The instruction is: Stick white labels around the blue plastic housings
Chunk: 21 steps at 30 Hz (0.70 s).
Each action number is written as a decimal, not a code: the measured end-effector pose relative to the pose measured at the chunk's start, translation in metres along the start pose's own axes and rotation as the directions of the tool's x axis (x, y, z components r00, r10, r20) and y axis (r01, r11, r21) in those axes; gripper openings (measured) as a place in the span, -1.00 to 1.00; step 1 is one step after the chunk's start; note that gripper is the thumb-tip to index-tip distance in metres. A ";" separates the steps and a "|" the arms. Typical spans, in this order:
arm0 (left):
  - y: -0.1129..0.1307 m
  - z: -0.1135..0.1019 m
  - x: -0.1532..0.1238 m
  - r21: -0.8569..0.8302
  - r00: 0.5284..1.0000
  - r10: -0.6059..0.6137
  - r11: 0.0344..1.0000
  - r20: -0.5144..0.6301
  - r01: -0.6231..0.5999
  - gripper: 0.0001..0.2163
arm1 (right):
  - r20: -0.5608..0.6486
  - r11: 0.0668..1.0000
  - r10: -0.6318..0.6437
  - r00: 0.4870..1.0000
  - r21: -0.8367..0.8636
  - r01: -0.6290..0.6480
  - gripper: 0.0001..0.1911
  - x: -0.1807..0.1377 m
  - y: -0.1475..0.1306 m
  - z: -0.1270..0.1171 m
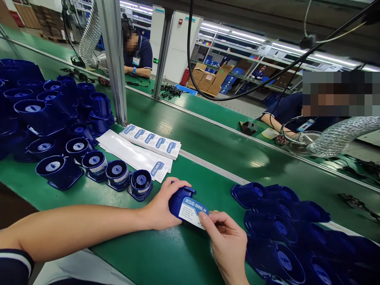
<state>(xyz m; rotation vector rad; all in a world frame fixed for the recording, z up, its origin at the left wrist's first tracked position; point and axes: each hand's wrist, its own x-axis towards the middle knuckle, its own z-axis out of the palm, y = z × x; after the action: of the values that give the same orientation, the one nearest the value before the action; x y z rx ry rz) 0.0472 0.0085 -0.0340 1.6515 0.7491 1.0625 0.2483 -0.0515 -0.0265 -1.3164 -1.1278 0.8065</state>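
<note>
My left hand (162,206) is wrapped round a dark blue plastic part (178,200) lying on its side on the green bench. A blue-and-white label (192,210) marked DCS2Q-5000L/H lies on the part's curved wall. My right hand (227,241) has its fingers curled, and its fingertip presses the label's lower right corner against the part. Both hands are near the front edge of the bench.
Rows of the same blue parts (59,130) stand at the left, and a pile of blue housings (282,229) lies at the right. Label sheets (150,141) and white backing strips (130,154) lie behind my hands. Two other people sit across the conveyor (225,146).
</note>
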 end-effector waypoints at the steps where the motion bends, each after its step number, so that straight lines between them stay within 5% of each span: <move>1: 0.000 0.000 0.000 -0.003 1.000 -0.002 1.000 0.000 0.002 -0.13 | 0.000 1.000 -0.001 1.000 -0.002 0.001 -0.67 0.000 0.000 0.000; 9: 0.000 0.001 0.000 -0.002 1.000 -0.009 1.000 0.002 0.009 -0.14 | 0.012 0.999 -0.022 1.000 -0.027 0.022 -0.68 0.001 0.002 -0.001; 13: -0.001 0.001 0.000 0.005 1.000 -0.003 1.000 0.000 0.003 -0.15 | 0.043 0.966 -0.171 0.984 -0.190 0.176 -0.73 0.001 -0.002 0.001; 15: -0.001 0.001 -0.001 0.011 1.000 0.001 1.000 -0.001 -0.001 -0.15 | 0.114 0.880 -0.332 0.936 -0.321 0.351 -0.77 0.002 -0.006 0.000; 18: -0.002 0.001 -0.001 0.017 1.000 0.014 1.000 0.003 -0.014 -0.13 | 0.264 0.637 -0.549 0.793 -0.482 0.601 -0.86 0.004 -0.013 -0.009; 21: -0.002 0.001 -0.001 0.011 1.000 0.021 1.000 0.010 -0.021 -0.13 | 0.292 0.457 -0.609 0.738 -0.631 0.627 -0.79 0.007 -0.016 -0.019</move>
<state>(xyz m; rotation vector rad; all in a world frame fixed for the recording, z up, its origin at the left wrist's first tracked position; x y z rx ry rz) 0.0477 0.0079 -0.0360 1.6759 0.7339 1.0660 0.2663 -0.0530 -0.0075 -1.3089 -1.8996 -0.2234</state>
